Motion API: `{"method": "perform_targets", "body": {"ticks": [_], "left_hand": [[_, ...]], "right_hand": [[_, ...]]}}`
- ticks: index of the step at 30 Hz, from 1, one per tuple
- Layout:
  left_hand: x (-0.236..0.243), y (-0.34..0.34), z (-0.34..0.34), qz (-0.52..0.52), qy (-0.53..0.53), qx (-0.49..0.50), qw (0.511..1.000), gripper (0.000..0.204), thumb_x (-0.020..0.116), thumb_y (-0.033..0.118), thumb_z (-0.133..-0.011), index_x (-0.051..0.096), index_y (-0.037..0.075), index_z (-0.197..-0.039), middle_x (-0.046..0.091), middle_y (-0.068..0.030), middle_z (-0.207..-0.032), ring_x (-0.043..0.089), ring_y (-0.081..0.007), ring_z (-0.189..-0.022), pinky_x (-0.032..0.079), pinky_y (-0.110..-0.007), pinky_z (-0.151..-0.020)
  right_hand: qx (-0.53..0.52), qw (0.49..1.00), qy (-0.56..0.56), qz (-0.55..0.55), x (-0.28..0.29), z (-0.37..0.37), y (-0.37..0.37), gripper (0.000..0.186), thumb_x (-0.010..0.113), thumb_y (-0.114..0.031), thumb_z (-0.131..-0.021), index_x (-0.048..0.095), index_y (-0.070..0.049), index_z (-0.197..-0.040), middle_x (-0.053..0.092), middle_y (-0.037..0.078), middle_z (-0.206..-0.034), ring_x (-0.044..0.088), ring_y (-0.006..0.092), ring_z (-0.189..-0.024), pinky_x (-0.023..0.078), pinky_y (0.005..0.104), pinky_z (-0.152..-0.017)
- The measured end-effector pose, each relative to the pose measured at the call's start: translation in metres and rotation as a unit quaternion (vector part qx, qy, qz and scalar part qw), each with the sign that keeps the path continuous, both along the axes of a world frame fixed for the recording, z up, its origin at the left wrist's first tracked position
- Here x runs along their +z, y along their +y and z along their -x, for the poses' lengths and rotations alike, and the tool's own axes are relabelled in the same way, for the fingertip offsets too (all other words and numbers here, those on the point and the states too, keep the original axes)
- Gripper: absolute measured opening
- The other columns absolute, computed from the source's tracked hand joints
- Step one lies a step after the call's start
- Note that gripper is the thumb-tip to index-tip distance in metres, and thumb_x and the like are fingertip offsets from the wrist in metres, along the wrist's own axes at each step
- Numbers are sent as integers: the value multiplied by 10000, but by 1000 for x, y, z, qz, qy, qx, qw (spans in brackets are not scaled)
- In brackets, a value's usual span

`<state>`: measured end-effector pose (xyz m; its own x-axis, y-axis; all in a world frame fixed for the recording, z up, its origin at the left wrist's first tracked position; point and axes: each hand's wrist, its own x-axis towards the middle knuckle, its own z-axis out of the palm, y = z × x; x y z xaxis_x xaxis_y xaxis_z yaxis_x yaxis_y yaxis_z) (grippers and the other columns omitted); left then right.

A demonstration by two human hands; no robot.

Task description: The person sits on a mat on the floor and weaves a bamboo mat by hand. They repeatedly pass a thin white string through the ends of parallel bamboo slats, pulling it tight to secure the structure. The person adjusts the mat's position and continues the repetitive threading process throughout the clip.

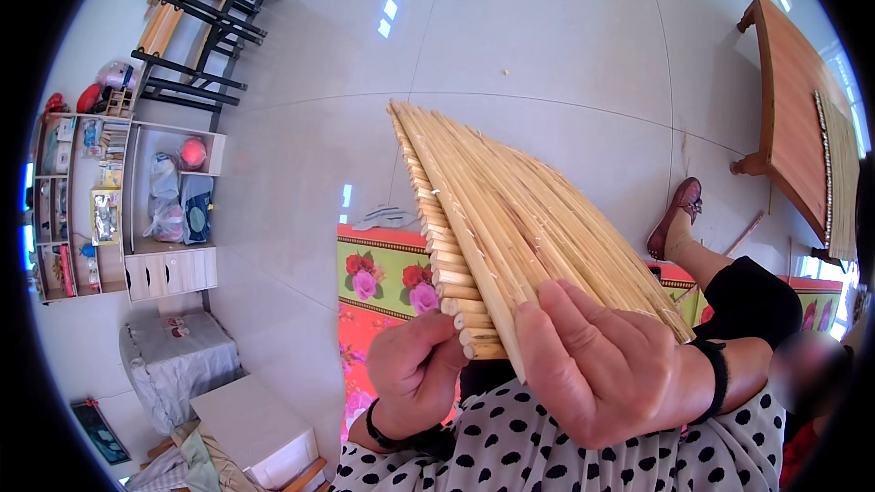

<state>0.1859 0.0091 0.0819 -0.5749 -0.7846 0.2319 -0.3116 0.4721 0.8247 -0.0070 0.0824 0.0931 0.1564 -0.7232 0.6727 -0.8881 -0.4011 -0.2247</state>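
Note:
A mat of pale bamboo or reed sticks (510, 210) is held slanting over my dotted clothing, its row of cut stick ends running along the left side. My left hand (415, 369) pinches the near left edge at the stick ends, its fingertips partly hidden. My right hand (597, 360) is closed on the mat's near part, fingers bent over the upper sticks and thumb beside a lengthwise stick (474, 260) that crosses the cut ends. Small light strands of binding show across the sticks.
A flowered cloth (378, 273) lies beneath. At right are another person's leg and shoe (674, 219), a blurred person (811, 374), and a wooden table (779, 64) bearing another mat (837, 173). At left stand shelves (128, 164), black frames (196, 73), a covered box (173, 364) and a cabinet (246, 419).

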Motion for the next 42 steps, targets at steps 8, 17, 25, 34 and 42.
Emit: {"method": "perform_targets", "body": {"ticks": [8, 17, 25, 34, 42], "left_hand": [[8, -2, 4, 2, 0, -18, 1000, 114, 673, -46, -805, 638, -24, -912, 680, -125, -772, 627, -228, -562, 464, -285, -518], [16, -3, 4, 34, -62, -18, 997, 84, 678, 6, -825, 649, -6, -902, 653, -109, -717, 600, -235, -531, 441, -291, -492], [18, -2, 9, 18, -47, -12, 999, 69, 674, 17, -840, 655, -1, -904, 645, -105, -709, 617, -216, -564, 450, -282, -518], [-2, 0, -15, 1, -52, 11, 999, 49, 679, 33, -831, 652, 30, -872, 661, -103, -736, 625, -209, -580, 447, -283, -523], [-10, 8, -48, 12, -76, 17, 997, 113, 721, 90, -808, 659, 19, -870, 702, -109, -838, 650, -256, -634, 490, -303, -575]], "right_hand": [[-33, 999, 0, 26, -7, -5, 0, 190, 567, -114, -862, 628, 46, -945, 654, 175, -741, 697, 230, -654, 539, 240, -479], [-33, 999, 6, 32, -9, -5, 3, 194, 593, -108, -838, 631, 51, -943, 657, 176, -756, 689, 215, -648, 506, 225, -451], [-15, 1000, 1, 21, -10, -7, 5, 217, 615, -85, -811, 622, 72, -961, 654, 186, -767, 686, 227, -660, 510, 232, -462], [24, 998, 54, 18, -17, -17, 7, 266, 566, -111, -852, 613, 109, -994, 663, 236, -778, 704, 291, -664, 546, 281, -494], [79, 997, 23, 2, -23, -31, 9, 242, 516, -110, -923, 628, 99, -973, 662, 243, -749, 706, 308, -657, 572, 298, -501]]}}
